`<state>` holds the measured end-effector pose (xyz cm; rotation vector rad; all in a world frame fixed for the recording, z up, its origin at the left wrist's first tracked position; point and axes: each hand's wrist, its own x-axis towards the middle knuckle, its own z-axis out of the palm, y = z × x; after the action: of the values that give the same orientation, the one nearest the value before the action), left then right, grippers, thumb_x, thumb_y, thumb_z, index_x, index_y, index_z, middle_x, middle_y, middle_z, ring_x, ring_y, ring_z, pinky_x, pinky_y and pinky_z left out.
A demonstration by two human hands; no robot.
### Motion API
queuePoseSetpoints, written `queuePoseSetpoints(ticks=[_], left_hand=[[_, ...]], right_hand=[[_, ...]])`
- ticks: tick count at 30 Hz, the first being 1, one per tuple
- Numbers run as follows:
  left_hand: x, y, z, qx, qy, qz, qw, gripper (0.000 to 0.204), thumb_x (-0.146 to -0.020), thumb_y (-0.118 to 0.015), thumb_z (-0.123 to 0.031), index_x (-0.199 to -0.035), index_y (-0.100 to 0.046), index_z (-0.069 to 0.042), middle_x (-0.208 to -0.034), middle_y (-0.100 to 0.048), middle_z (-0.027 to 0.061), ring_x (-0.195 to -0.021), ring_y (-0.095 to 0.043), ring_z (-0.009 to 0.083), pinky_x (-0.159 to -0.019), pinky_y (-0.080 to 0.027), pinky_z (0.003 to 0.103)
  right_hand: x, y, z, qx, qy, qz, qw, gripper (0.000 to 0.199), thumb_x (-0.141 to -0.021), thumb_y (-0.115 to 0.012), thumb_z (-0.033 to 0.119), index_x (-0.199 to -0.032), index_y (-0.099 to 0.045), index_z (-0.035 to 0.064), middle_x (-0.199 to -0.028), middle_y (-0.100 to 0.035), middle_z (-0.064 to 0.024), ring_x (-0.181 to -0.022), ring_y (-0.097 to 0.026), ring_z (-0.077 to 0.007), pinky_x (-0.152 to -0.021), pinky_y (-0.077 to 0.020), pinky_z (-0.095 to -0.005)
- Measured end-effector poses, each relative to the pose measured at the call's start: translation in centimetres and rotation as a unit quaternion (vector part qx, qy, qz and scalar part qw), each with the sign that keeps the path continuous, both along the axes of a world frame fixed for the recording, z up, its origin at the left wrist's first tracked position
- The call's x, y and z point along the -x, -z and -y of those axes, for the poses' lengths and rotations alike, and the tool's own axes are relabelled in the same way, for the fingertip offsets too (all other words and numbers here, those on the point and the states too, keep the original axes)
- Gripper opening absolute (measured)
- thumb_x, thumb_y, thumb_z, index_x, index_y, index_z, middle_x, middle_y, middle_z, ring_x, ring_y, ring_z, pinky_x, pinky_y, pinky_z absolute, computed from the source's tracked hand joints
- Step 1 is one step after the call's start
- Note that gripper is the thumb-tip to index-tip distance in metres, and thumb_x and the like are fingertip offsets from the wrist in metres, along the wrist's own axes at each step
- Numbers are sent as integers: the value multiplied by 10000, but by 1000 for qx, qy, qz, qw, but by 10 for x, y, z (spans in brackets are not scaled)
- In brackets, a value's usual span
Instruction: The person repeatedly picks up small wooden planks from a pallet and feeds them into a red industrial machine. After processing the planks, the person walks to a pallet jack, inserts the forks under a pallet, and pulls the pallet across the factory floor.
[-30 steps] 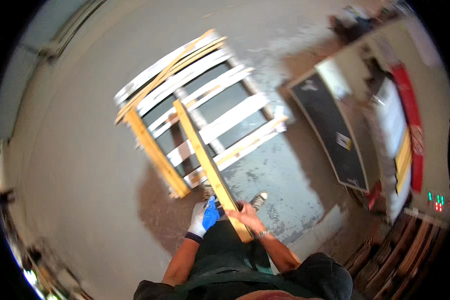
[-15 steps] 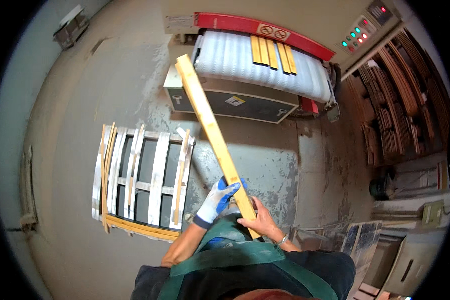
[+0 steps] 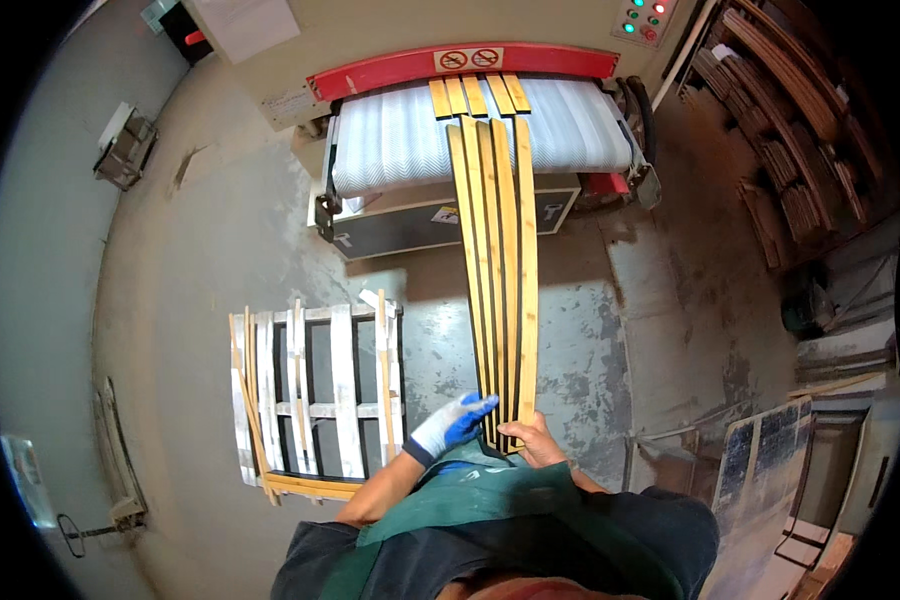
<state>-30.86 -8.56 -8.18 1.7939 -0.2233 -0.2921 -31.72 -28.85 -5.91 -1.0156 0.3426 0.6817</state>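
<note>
1. Head view looks down on a workshop with a stained grey concrete floor [image 3: 220,250], patchy and scuffed near the person's feet.
2. Both hands hold the near ends of a bundle of long wooden slats [image 3: 498,290]; the far ends rest on the white ribbed conveyor belt [image 3: 390,140] of a beige machine [image 3: 390,45] with a red guard bar [image 3: 460,65].
3. Left hand [image 3: 450,425], in a white-and-blue glove, closes its grip on the left edge of the bundle; right hand [image 3: 540,440], bare, clamps the right edge from below.
4. Shorter slat pieces [image 3: 475,95] lie on the belt beyond the bundle, under the guard.
5. Left of the person, a pale wooden pallet [image 3: 315,395] lies flat on the floor with loose strips on it.
6. Stacked curved wooden parts [image 3: 790,110] fill racks at the right wall; a green-lit control panel [image 3: 645,18] sits atop the machine.
</note>
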Motion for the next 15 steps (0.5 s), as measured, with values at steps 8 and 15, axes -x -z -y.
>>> queuePoseSetpoints(ticks=[8,15], left_hand=[[-30,-39,23,16,-112,-22,993,289,-976,-640,-227,-1059,-698,44,-689,-615,-5,-581,-519,80,-517,-399,271],[-69,-53,51,163,-256,-300,904,264,-944,-686,-268,-738,-644,-109,-547,-462,-86,-429,-375,29,-410,-244,228]], right_hand=[[-57,-12,23,107,2,130,986,166,-801,-663,-2,-958,-686,-52,-865,-694,-50,-772,-636,-123,-706,-507,-280],[-91,1,36,202,-19,161,966,232,-801,-674,42,-1018,-680,-41,-892,-688,-41,-788,-621,-112,-707,-505,-291]])
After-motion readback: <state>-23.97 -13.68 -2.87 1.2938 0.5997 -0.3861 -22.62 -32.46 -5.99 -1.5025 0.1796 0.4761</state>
